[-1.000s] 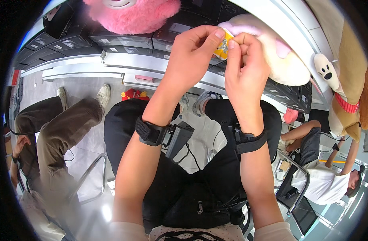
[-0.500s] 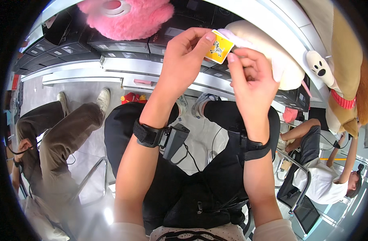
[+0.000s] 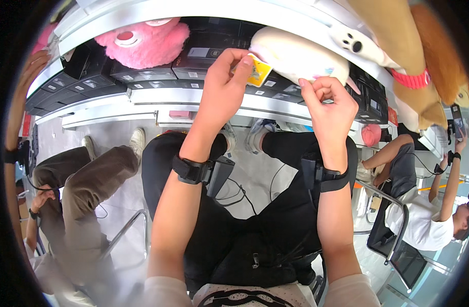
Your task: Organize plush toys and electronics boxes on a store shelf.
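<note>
Between the thumb and fingers of my left hand (image 3: 229, 77) is a small yellow picture card (image 3: 259, 71) with a pale border, tilted, its drawing partly covered by my thumb. To the right, apart from the card, my right hand (image 3: 329, 100) is closed, thumb drawn toward the curled fingers. Anything inside that grip is too small or hidden to make out. Behind both hands lies a cream-white plush toy (image 3: 291, 53) with a pastel patch, on dark boxes. Each of my wrists wears a black strap with a dark device.
Black boxes (image 3: 147, 74) line a white shelf (image 3: 142, 96), with a pink fluffy plush (image 3: 147, 46) on top. Large tan plush toys (image 3: 413, 56) hang at the right. A seated person (image 3: 76, 194) is on the left, another (image 3: 423, 215) on the right. Cables (image 3: 239, 194) run near my legs.
My left hand has moved the card left and slightly down in the view. My right hand has drawn away from it, widening the gap. The whole view has shifted somewhat.
</note>
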Motion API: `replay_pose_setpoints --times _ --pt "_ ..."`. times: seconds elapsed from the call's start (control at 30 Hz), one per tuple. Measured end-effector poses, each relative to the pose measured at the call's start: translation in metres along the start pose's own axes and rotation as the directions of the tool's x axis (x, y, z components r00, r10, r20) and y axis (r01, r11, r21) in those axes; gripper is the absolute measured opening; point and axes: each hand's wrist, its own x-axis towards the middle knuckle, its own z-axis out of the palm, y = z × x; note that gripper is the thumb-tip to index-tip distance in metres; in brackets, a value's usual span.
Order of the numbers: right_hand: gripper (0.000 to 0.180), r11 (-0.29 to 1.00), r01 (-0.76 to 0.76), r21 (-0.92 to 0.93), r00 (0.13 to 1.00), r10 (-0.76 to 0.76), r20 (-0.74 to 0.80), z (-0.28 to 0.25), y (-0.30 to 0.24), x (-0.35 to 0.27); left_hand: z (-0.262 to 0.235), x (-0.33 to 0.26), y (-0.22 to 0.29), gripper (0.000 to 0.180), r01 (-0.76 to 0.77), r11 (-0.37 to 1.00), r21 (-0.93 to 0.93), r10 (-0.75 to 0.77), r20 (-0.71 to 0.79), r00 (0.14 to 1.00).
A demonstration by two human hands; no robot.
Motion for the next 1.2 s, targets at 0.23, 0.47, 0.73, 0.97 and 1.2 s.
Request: replay_pose_setpoints --times 0.23,0.47,0.73,0.97,1.2 --pt "0.044 0.984 0.179 -0.022 0.983 -0.179 -0.036 -0.030 0.022 -0.003 0.021 -0.018 0.026 0.046 -0.167 0.928 0.332 0.148 0.082 0.986" --pt "0.019 0.936 0.350 0.042 0.937 -0.350 -0.017 -0.025 0.031 -0.019 0.051 -0.031 0.017 0.094 -0.435 0.525 0.732 0.324 0.301 0.897" --pt "0.016 0.859 0.511 -0.032 0.839 -0.506 -0.199 -0.055 0.007 -0.032 0.079 -0.038 0.029 0.075 -0.536 0.417 0.735 0.465 0.334 0.820" --pt "0.016 0.924 0.356 0.136 0.922 -0.325 -0.209 -0.053 0.008 -0.034 0.096 -0.038 0.033 0.081 -0.554 0.633 0.541 0.466 0.304 0.831" --pt "0.021 0.804 0.595 -0.010 0.770 -0.573 -0.278 -0.058 -0.032 -0.031 0.092 -0.024 0.057 0.064 -0.667 0.464 0.583 0.653 0.283 0.702"
